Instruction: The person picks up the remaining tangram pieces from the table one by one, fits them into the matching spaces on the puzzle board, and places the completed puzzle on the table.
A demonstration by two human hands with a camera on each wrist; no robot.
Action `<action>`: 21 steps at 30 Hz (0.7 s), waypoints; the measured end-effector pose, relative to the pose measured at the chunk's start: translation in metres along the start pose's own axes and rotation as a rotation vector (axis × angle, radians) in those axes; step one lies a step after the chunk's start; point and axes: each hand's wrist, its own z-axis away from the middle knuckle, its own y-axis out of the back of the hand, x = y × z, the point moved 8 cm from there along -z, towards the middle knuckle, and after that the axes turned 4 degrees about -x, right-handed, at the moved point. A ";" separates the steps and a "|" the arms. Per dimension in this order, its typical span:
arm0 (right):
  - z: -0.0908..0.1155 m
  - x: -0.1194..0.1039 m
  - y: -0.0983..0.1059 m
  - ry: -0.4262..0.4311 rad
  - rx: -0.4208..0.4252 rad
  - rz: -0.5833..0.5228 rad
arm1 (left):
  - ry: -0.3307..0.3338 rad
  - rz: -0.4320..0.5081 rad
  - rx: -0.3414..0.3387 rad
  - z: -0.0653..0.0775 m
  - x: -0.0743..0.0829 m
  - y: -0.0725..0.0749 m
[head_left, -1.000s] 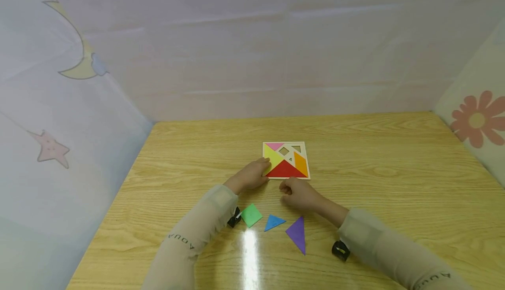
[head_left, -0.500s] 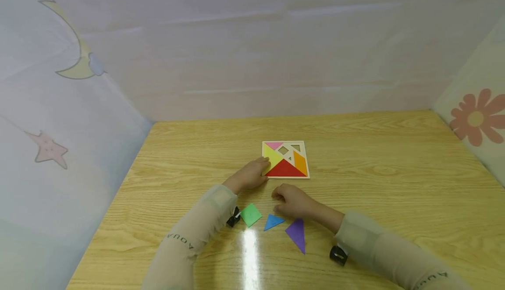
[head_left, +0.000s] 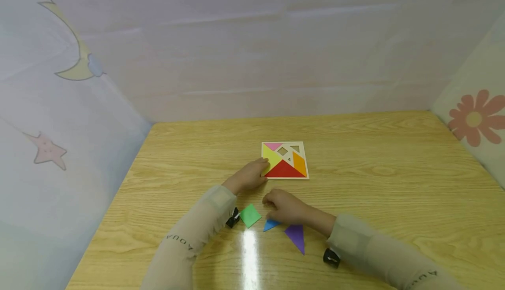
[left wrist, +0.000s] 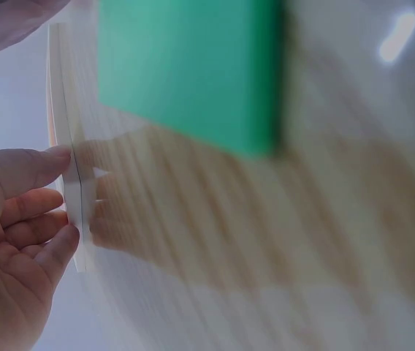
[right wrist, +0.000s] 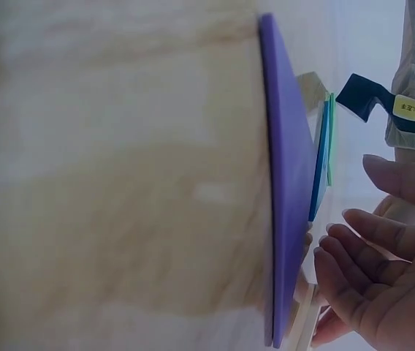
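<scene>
A tangram puzzle board (head_left: pixel 305 167) lies flat on the table, with pink, yellow, red and orange pieces set in its recesses. My left hand (head_left: pixel 248 176) holds its near left corner; in the left wrist view the thumb and fingertips (left wrist: pixel 63 245) are against the board's edge. Above the blue triangle (head_left: pixel 270 225) is my right hand (head_left: pixel 288 206), which partly covers it in the head view. Its fingers are loosely bent with nothing between them in the right wrist view. A green square (head_left: pixel 250 215) lies left of the blue triangle, and a purple triangle (head_left: pixel 296 238) to its right.
The wooden table (head_left: pixel 375 163) reaches back to a pale cloth wall. Printed cloth also stands at the left and right sides. A black wrist camera (head_left: pixel 233 218) on the left arm is close beside the green square. Light glares off the table's near part.
My right hand has moved left and toward the body, from beside the board's near edge to over the blue triangle. My left hand stays at the board's corner.
</scene>
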 end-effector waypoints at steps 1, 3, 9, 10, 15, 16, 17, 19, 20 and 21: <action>0.000 -0.001 -0.001 0.006 -0.008 0.009 | 0.000 -0.001 0.000 0.000 0.000 0.000; 0.000 -0.003 -0.002 0.015 -0.021 0.025 | -0.003 -0.001 0.000 0.000 0.001 0.000; -0.002 -0.009 -0.005 0.025 -0.053 0.046 | -0.010 0.003 -0.005 0.000 0.001 0.001; -0.002 -0.010 -0.005 0.029 -0.060 0.052 | -0.011 0.005 -0.006 0.000 0.001 0.001; -0.004 -0.015 -0.008 0.037 -0.095 0.107 | -0.002 0.017 -0.012 0.000 0.000 0.000; -0.004 -0.015 -0.009 0.039 -0.100 0.123 | -0.001 0.017 -0.012 0.001 0.000 0.000; -0.004 -0.015 -0.010 0.040 -0.104 0.138 | 0.000 0.016 -0.012 0.001 0.000 0.000; -0.004 -0.016 -0.011 0.047 -0.110 0.161 | 0.000 0.016 -0.011 0.001 0.000 0.000; -0.004 -0.017 -0.012 0.050 -0.111 0.173 | 0.000 0.016 -0.012 0.001 0.000 0.000; -0.005 -0.017 -0.013 0.055 -0.112 0.186 | -0.001 0.016 -0.012 0.001 0.001 0.000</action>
